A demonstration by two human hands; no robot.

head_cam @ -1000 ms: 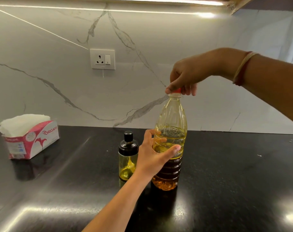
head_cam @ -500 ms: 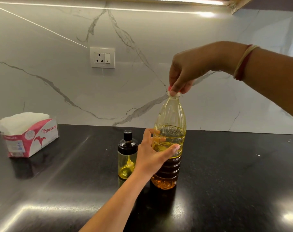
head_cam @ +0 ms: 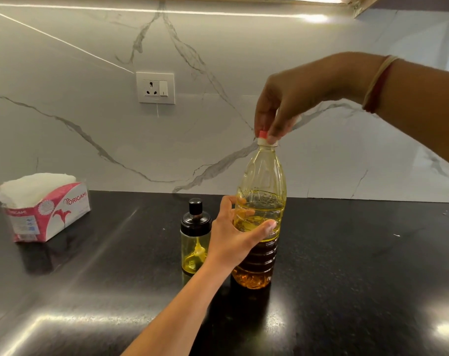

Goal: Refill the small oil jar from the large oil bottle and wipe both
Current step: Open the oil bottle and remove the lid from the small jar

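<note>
Right hand [head_cam: 290, 98] turned on cap [head_cam: 262, 135]; left hand [head_cam: 231, 240] holds bottle [head_cam: 263, 176].

A glossy black desk [head_cam: 346, 265] fills the lower half of the frame, bright with reflected light; towards the left edge sits an opened pink-and-white tissue box [head_cam: 49, 214]; near the centre stands the small oil jar [head_cam: 194, 242], upright, black-lidded; just to its right stands the large oil bottle [head_cam: 262, 181], upright, partly full.
</note>
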